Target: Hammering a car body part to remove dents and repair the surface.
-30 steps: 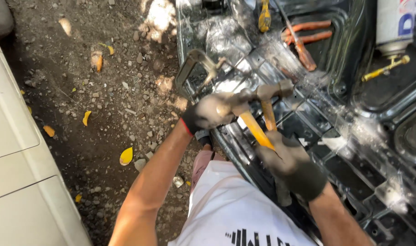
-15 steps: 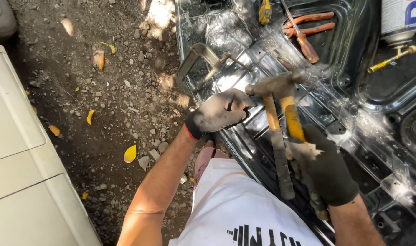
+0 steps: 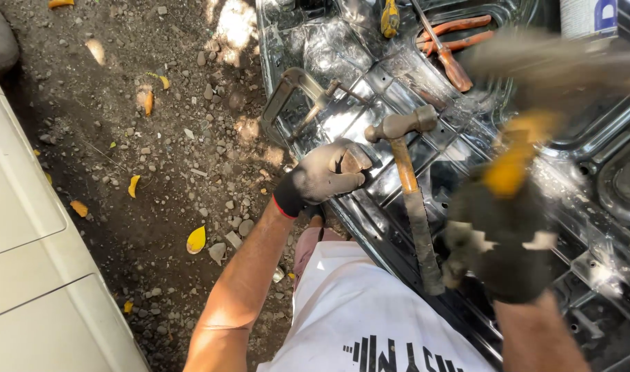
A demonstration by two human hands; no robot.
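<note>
Left hand [image 3: 327, 176] presses clenched on the metal panel's [image 3: 398, 76] near edge. Right hand [image 3: 504, 238] grasps a yellow-handled tool [image 3: 511, 162], blurred, beside the hammer [image 3: 408, 186]; gravel ground [image 3: 156, 138] lies open left.

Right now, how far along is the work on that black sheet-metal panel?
Done: a grey steel C-clamp grips the edge of the black sheet-metal panel. In hand: the gloved left hand braces on the panel while the gloved right hand holds up a blurred yellow-handled tool. A wooden-handled hammer lies beside it. What's left can't be judged.
</note>
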